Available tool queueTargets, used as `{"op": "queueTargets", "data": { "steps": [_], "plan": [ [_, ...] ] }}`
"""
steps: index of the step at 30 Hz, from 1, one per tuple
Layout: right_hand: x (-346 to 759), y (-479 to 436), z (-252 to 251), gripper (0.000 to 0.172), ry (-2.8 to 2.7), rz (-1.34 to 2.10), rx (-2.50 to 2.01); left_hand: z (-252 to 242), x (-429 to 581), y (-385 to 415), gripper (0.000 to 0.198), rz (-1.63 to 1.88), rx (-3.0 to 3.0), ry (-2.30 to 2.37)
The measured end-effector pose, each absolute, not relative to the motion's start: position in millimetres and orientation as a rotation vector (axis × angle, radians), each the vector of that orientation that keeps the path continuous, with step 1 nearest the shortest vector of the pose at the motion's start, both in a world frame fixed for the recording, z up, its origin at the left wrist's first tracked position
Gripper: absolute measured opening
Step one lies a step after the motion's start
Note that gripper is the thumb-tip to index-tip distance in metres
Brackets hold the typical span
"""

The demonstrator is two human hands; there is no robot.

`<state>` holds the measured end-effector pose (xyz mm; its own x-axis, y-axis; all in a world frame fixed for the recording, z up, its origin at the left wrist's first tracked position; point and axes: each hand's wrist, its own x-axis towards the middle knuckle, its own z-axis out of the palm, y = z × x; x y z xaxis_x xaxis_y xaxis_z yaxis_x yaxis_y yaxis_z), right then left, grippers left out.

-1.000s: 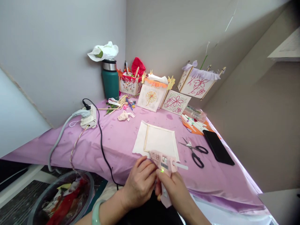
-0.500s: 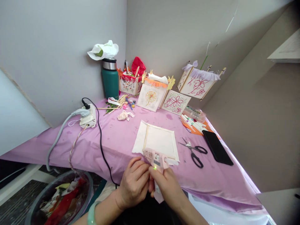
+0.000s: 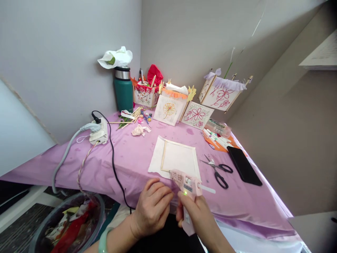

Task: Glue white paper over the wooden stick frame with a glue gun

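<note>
My right hand (image 3: 193,211) is wrapped round the handle of a pink glue gun (image 3: 188,184) with a lit green light and a white glue stick out of its back. The gun's nozzle points left, at the near edge of a white cloth (image 3: 181,158) framed by thin wooden sticks. My left hand (image 3: 154,207) is just left of the gun, fingers curled together; whether anything is between them is hidden. Black scissors (image 3: 217,170) lie partly open to the right of the cloth.
A black phone (image 3: 244,166), markers (image 3: 217,138) and embroidered panels (image 3: 198,115) stand or lie at the right and back. A green bottle (image 3: 123,91) is at back left. A black cable (image 3: 112,151) runs from the power strip (image 3: 101,133) over the table edge. A bin (image 3: 98,225) sits below left.
My right hand has moved right with the glue gun, away from my left hand. The gun has turned, and its glue stick now shows. My left hand has barely moved.
</note>
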<state>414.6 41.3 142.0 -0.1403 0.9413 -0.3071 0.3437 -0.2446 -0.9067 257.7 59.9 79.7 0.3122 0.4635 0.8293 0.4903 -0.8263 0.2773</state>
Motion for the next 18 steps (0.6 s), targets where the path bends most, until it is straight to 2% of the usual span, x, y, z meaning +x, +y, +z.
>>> {"op": "queueTargets", "data": {
  "steps": [9, 18],
  "plan": [
    [399, 56, 147, 0.047, -1.596, 1.354, -1.373, 83, 255, 59, 0.022, -1.691, -2.548, -0.907],
    [402, 56, 154, 0.050, -1.591, 1.353, -1.515, 85, 257, 56, 0.025, -1.771, -2.577, -0.914]
  ]
}}
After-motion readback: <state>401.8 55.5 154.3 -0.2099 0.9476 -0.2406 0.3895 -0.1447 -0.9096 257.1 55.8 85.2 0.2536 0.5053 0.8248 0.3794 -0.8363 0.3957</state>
